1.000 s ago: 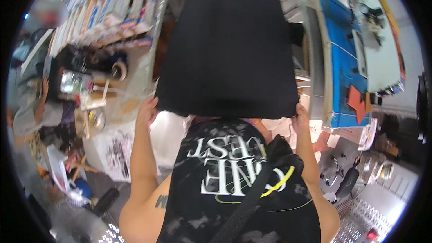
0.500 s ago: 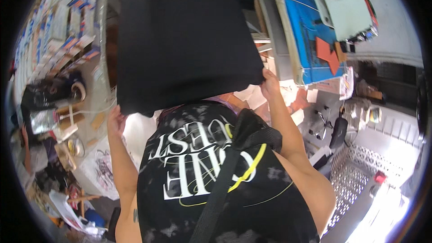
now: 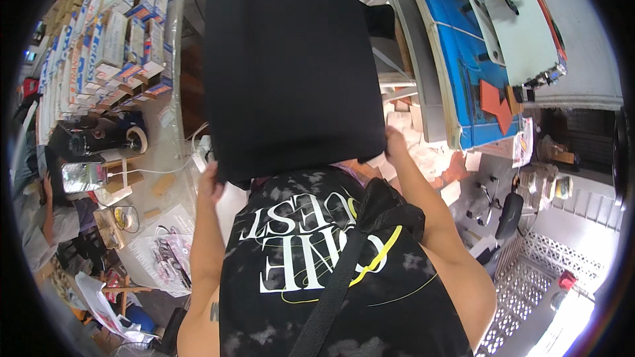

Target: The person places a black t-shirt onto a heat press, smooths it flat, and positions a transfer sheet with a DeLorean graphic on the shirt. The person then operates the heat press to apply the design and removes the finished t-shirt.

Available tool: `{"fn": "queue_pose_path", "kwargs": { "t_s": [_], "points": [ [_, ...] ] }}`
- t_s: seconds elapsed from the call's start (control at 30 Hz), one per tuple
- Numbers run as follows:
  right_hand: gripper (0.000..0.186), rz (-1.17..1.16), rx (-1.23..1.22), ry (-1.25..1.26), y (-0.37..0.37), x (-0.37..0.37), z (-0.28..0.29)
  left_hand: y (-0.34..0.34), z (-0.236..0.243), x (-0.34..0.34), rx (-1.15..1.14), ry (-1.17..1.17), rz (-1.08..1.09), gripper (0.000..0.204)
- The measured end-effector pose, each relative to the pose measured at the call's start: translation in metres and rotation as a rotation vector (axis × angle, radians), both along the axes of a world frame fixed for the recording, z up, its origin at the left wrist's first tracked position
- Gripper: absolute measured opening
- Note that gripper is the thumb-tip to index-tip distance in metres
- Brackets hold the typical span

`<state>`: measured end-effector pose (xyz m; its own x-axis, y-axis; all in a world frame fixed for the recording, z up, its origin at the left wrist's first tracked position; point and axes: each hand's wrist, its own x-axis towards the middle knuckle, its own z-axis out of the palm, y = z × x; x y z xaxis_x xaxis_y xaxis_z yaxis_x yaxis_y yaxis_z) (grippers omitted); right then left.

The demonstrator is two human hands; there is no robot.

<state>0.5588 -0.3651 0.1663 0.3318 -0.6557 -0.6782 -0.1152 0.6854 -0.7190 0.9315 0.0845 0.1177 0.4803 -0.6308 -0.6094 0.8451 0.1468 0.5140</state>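
A large flat black piece with fabric-like surface and rounded corners (image 3: 291,69) spans the upper middle of the view, with a small dark tab (image 3: 378,20) at its upper right side. My left hand (image 3: 210,184) is closed at its near left corner. My right hand (image 3: 395,142) grips the near right corner, its fingertips partly hidden by the piece. My black patterned shirt and dark strap (image 3: 340,258) sit just below its near edge.
Long cartons (image 3: 112,46) are stacked at left, above a cluttered bench (image 3: 162,132). Another person's arm (image 3: 47,205) shows at far left. A blue-topped machine (image 3: 466,92) stands at right, near a chair (image 3: 509,215) and a latticed wall (image 3: 522,271).
The view has swung, so the black piece and both hands appear further left than a second ago, though slightly right of half a second ago. Both hands still hold its corners.
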Motion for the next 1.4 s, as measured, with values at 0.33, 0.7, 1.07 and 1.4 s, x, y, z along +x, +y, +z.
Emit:
{"fn": "queue_pose_path", "kwargs": {
  "t_s": [0.33, 0.7, 1.07, 1.4],
  "points": [
    [0.061, 0.361, -0.473, 0.112, -0.096, 0.091, 0.074, -0.119, 0.086, 0.099, 0.194, -0.520, 0.151, 0.054],
    [0.075, 0.652, -0.588, 0.646, -0.097, 0.147, 0.121, -0.172, 0.110, 0.126, 0.802, -0.904, -0.142, 0.043],
    [0.044, 0.788, -1.823, 0.490, -0.122, 0.444, 0.104, -0.458, 0.163, 0.161, 0.611, -2.219, -0.326, 0.042],
    [0.033, 0.835, -1.703, 0.754, -0.202, 0.429, 0.115, -0.441, 0.144, 0.247, 0.763, -2.129, -0.296, 0.017]
  ]
}}
